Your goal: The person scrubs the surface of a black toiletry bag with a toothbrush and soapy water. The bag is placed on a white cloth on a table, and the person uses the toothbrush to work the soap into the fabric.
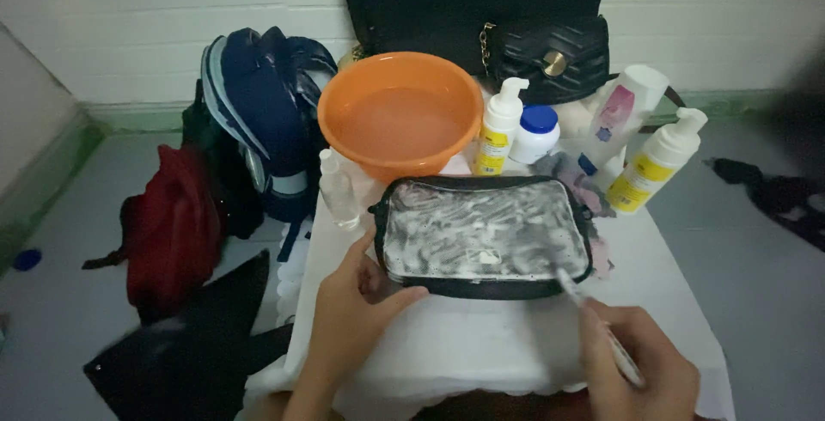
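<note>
We are seeing one red bag (168,232) at nine o'clock and one navy backpack (262,116) at ten, and our left hand (348,318) is pinching the lower left edge of the one foam-covered black pouch (485,236) lying at the centre of the white table (481,344). At twelve o'clock one orange basin (400,116) is sitting behind the pouch, with one small clear bottle (337,189) and three pump bottles (498,137) around it. At five o'clock our right hand (640,369) is curling shut around one toothbrush (593,318), its head touching the pouch's lower right corner.

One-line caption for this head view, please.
Left hand steadies a foam-covered pouch while the right hand scrubs it with a toothbrush, orange basin behind.
</note>
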